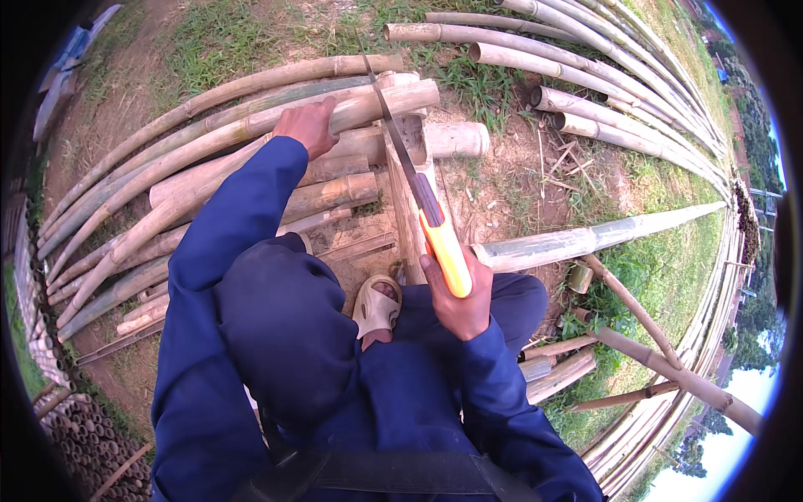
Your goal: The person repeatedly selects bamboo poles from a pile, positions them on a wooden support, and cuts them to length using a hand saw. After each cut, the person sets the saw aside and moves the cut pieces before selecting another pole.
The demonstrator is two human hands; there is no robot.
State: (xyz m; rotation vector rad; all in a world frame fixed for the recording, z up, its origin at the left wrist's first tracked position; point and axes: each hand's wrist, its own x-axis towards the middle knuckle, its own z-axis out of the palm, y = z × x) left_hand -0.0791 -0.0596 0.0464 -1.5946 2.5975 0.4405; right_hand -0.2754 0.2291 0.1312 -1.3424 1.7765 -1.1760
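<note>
My right hand [465, 303] is wrapped round the orange-yellow handle of a handsaw [411, 171]. The dark blade points away from me and lies across a bamboo pole [411, 96] close to its cut end. Whether the teeth have bitten into the pole cannot be made out. Just left of the blade, my left hand [309, 127] grips that same pole from above, with some fingertips hidden. Under the pole's end stands a wooden support [398, 197], and a thicker bamboo piece [458, 140] sticks out beyond it.
Several bamboo poles [134, 209] lie side by side on the left. More long poles [502, 42] spread over the grass at the far right. A thick pole [577, 244] reaches rightward from my knee, near a propped bamboo frame [644, 314]. My sandalled foot [378, 308] stands beside the support.
</note>
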